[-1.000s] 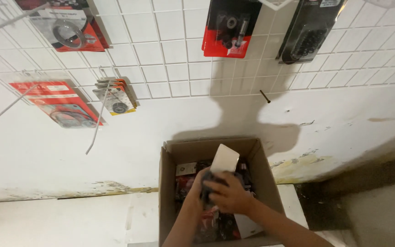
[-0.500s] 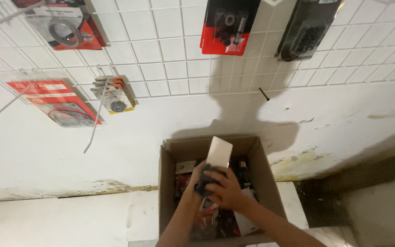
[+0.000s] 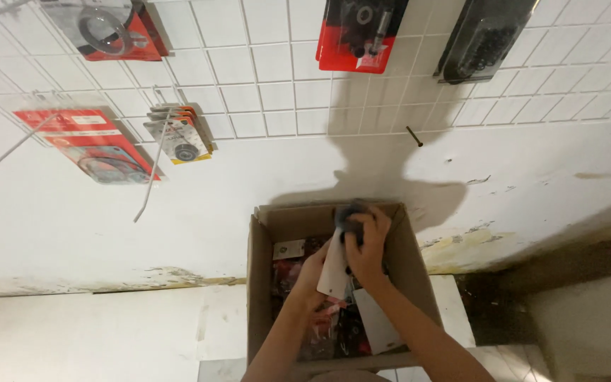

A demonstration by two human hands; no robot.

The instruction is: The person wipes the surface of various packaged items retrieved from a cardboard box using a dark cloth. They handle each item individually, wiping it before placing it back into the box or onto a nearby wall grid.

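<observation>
White backing card of a blister pack (image 3: 335,270) is pinched between both hands over the open cardboard box (image 3: 263,297): the right hand (image 3: 366,244) is closed around its blurred, seemingly dark top, the left hand (image 3: 314,274) clasps its lower edge. More red packs (image 3: 288,272) fill the box.

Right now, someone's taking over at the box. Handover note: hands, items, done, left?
Left hand: under the lower end of a white-backed flat packet, supporting it over the open brown cardboard box.
Right hand: gripping the packet's upper end, which is dark and blurred.
Box: sits on the floor against the white wall, holds more red and black packets and a white card.
Done: one packet lifted clear of the pile; several packets hang on the white wire grid above.
Left: the box's remaining packets.
</observation>
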